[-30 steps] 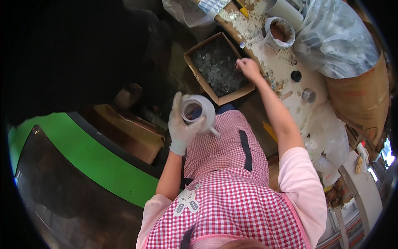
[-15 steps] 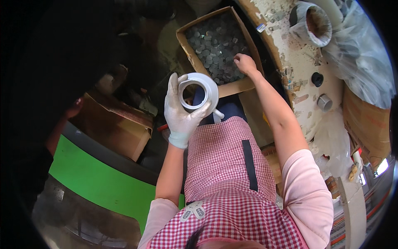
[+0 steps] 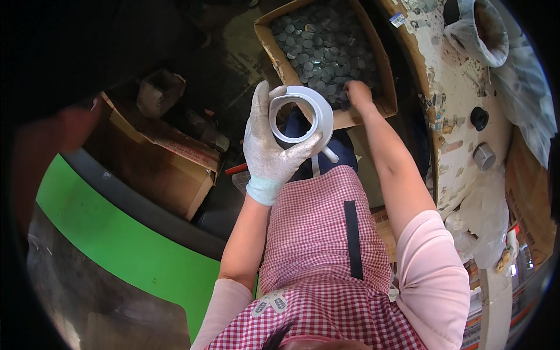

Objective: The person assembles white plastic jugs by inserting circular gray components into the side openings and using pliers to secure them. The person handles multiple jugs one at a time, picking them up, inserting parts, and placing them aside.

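My left hand [image 3: 274, 140], in a whitish work glove, grips a pale grey plastic ring-shaped part [image 3: 324, 116]. The part has a wide round opening and a short peg or spout sticking out at its lower right. My bare right hand [image 3: 358, 94] is at the near end of an open cardboard box [image 3: 387, 76]. Its fingers are curled together and point down at the many small round dark-grey discs [image 3: 318, 52] in the box. A disc may be between the fingertips, but I cannot make it out.
On the right, a worn, paint-stained table [image 3: 461, 146] bears a plastic-lined bucket [image 3: 490, 32], a black round cap [image 3: 479, 118] and a small grey cylinder [image 3: 484, 156]. Another cardboard box [image 3: 157, 157] lies left, beside a green panel [image 3: 111, 233]. At far left, a person's blurred arm shows.
The whole view has shifted, so the box and table sit farther right. My right hand has moved slightly left and nearer within the disc box. My left hand keeps its grip on the ring-shaped part.
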`<move>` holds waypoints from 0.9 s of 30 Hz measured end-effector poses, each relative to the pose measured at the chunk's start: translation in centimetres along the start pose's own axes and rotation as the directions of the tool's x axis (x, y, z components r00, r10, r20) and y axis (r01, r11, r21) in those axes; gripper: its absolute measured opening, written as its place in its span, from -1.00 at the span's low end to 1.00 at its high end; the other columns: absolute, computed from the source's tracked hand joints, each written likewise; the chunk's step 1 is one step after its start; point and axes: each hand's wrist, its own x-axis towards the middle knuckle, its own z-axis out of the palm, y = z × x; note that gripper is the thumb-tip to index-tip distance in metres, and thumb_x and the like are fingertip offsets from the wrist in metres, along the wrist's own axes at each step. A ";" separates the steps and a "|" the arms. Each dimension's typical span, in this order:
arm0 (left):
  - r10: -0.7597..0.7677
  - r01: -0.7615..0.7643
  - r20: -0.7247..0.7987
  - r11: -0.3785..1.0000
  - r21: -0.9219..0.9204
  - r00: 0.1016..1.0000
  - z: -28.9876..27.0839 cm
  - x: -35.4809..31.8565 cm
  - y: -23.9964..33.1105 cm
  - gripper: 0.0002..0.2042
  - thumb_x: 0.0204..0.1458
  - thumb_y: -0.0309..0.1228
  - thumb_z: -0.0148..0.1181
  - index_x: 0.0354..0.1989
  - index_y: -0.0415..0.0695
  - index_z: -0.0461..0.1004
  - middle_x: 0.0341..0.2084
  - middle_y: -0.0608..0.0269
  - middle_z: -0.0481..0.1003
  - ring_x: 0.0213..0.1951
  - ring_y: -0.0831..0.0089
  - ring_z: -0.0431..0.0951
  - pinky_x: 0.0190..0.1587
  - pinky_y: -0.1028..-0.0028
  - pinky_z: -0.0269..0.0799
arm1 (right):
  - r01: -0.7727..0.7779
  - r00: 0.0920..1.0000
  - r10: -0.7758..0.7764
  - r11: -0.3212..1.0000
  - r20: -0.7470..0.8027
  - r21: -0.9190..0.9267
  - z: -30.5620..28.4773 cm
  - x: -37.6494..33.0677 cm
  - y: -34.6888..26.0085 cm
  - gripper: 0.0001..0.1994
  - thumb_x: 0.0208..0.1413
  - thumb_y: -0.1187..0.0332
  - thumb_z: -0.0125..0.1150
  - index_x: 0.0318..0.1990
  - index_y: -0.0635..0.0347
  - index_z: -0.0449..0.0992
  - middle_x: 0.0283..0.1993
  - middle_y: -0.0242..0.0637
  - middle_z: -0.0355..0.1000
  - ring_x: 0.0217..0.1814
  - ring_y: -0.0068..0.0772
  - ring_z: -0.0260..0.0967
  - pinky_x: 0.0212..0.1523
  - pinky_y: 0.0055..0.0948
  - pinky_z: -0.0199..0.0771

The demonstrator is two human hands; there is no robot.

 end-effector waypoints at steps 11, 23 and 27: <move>-0.216 0.145 -0.546 0.975 -0.171 0.809 -9.0 -5.7 -0.6 -0.05 -0.04 -0.35 0.56 0.46 -0.39 0.07 0.26 -0.05 0.43 0.25 0.24 0.47 0.34 0.34 0.34 | 0.076 0.926 0.178 0.775 -0.332 0.627 -6.8 -10.9 0.6 -0.74 0.17 0.25 0.38 -0.39 0.28 0.53 -0.48 -0.27 0.60 -0.42 -0.41 0.61 -0.32 -0.39 0.57; -0.314 -0.058 -0.905 0.937 -0.343 0.286 -36.9 -4.5 -4.7 0.05 -0.07 -0.16 0.62 0.42 -0.55 0.07 0.31 -0.17 0.37 0.28 0.13 0.42 0.37 0.30 0.28 | 0.085 0.996 -0.056 0.639 -0.064 0.764 -14.8 -26.5 -6.1 -0.81 0.23 0.45 0.27 -0.33 0.24 0.33 -0.37 -0.15 0.56 -0.39 -0.34 0.64 -0.47 -0.49 0.64; -0.100 -0.422 -0.947 0.877 -0.228 0.304 -41.6 -2.1 -5.7 -0.29 -0.05 -0.38 0.61 0.23 -0.41 0.36 0.00 0.06 0.56 0.03 0.31 0.54 0.19 0.30 0.48 | 0.036 0.999 -0.044 0.571 -0.013 0.820 -15.0 -29.7 -5.4 -0.72 0.25 0.30 0.38 -0.28 0.26 0.38 -0.37 -0.21 0.55 -0.42 -0.43 0.59 -0.43 -0.51 0.64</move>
